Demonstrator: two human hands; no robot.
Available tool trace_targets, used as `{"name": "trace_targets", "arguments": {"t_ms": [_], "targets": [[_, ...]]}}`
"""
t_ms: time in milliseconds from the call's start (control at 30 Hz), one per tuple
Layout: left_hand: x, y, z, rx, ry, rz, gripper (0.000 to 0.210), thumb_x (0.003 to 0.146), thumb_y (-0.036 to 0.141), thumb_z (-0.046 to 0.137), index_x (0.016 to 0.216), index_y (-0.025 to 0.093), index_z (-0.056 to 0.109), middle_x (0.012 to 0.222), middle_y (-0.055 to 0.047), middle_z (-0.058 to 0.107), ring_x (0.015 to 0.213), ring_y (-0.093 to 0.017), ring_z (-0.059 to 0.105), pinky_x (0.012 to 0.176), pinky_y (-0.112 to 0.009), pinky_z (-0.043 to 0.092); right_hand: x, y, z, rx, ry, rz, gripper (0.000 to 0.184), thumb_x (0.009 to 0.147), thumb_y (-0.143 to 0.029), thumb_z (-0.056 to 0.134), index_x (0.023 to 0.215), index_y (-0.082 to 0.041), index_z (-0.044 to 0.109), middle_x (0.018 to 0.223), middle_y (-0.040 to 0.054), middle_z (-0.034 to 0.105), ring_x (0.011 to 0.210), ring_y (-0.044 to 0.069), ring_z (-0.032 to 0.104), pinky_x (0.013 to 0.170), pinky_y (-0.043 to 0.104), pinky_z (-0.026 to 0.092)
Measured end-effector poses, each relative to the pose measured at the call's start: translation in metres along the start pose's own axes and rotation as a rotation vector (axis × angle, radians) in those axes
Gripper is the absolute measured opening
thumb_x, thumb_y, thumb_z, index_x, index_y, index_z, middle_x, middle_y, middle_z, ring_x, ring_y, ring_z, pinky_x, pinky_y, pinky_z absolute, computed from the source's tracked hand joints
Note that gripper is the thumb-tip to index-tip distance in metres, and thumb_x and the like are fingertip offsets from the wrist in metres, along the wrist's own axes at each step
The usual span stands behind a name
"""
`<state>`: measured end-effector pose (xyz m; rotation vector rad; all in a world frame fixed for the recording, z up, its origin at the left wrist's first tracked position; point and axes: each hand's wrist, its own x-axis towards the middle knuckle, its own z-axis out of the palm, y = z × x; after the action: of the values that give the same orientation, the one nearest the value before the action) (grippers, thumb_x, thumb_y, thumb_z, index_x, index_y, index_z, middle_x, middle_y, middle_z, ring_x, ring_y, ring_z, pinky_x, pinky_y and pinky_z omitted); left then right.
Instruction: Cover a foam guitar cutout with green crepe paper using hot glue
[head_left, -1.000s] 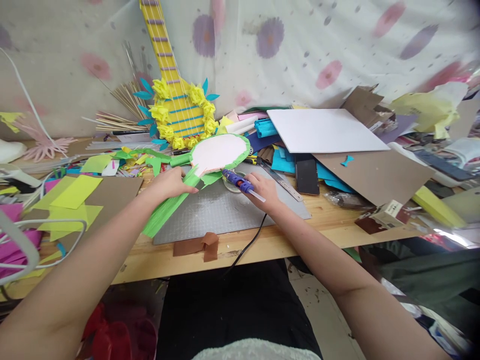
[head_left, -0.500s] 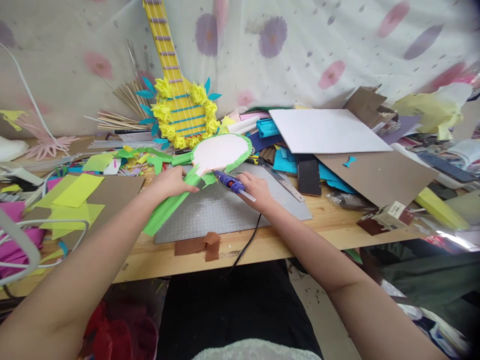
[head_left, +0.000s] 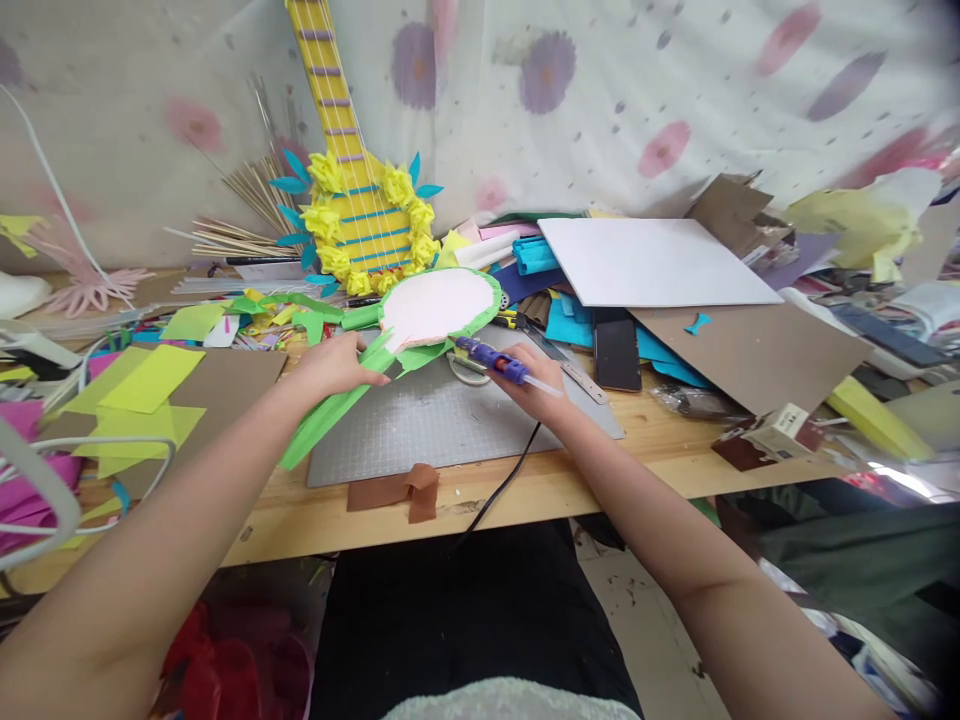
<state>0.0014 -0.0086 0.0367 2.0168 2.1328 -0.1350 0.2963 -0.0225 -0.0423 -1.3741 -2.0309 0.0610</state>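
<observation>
My left hand (head_left: 346, 362) is closed around the lower edge of a white oval board (head_left: 439, 305) trimmed in green, where a strip of green crepe paper (head_left: 322, 425) hangs down toward the table front. In my right hand (head_left: 534, 380) is a purple hot glue gun (head_left: 491, 358), its nozzle at the board's lower right rim; I cannot tell if it touches. A loose green flap hangs below that rim. Under the board lies a grey cutting mat (head_left: 420, 435), with a roll of tape (head_left: 469, 370) beneath the glue gun.
Behind stands a yellow paper guitar (head_left: 367, 225) with yellow flowers. To the right lie a metal ruler (head_left: 585, 382), a phone (head_left: 617, 352) and a white board (head_left: 660, 262). Yellow paper sheets (head_left: 154, 380) cover the left. A black cord (head_left: 502, 485) crosses the table's front edge.
My right hand has moved the glue gun to the right along the board's lower rim, uncovering the tape roll. My left hand keeps its hold in nearly the same place.
</observation>
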Motion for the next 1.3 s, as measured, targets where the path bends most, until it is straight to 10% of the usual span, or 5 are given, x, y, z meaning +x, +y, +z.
{"name": "trace_targets", "arguments": {"t_ms": [233,533,833,1067,1300], "targets": [[0.011,-0.027,0.02,-0.087,0.045,-0.002,0.071,0.061,0.058,0.071,0.121,0.022,0.057,0.122,-0.011,0.065,0.106,-0.032,0.062,0.077,-0.035,0.047,-0.001,0.054,0.002,0.461,0.412,0.56,0.046,0.074,-0.063,0.058,0.077,-0.017,0.061,0.057,0.0009,0.057,0.055,0.017,0.055,0.057,0.032,0.046],[0.005,-0.023,0.051,-0.093,0.242,-0.026,0.061,0.069,0.041,0.069,0.124,0.018,0.054,0.127,-0.017,0.06,0.107,-0.035,0.06,0.079,-0.042,0.05,0.015,0.06,0.007,0.135,0.017,0.687,0.036,0.076,-0.05,0.061,0.085,-0.016,0.063,0.084,0.0129,0.07,0.089,0.029,0.066,0.079,0.039,0.049],[0.017,-0.006,0.087,-0.038,0.661,0.362,0.065,0.071,0.017,0.062,0.133,0.012,0.043,0.135,-0.02,0.051,0.134,-0.035,0.04,0.116,-0.054,0.022,0.001,0.041,-0.016,-0.058,0.741,0.142,0.052,0.075,-0.049,0.065,0.112,-0.018,0.045,0.109,0.0132,0.054,0.106,0.027,0.054,0.091,0.047,0.047],[0.025,0.005,0.096,-0.108,0.734,0.501,0.042,0.075,0.013,0.057,0.117,0.012,0.051,0.128,-0.019,0.056,0.128,-0.03,0.047,0.115,-0.049,0.027,0.032,-0.027,0.026,-0.122,0.031,-0.483,0.031,0.082,-0.025,0.059,0.112,-0.018,0.053,0.117,0.0151,0.055,0.111,0.028,0.049,0.094,0.048,0.041],[0.024,0.01,0.095,-0.16,0.677,0.428,0.022,0.079,0.013,0.053,0.1,0.017,0.054,0.122,-0.017,0.058,0.118,-0.029,0.052,0.101,-0.044,0.042,0.059,-0.047,0.082,-0.114,-0.077,-0.498,0.027,0.082,-0.009,0.046,0.108,-0.014,0.055,0.12,0.0172,0.054,0.118,0.027,0.044,0.106,0.051,0.03]]}}
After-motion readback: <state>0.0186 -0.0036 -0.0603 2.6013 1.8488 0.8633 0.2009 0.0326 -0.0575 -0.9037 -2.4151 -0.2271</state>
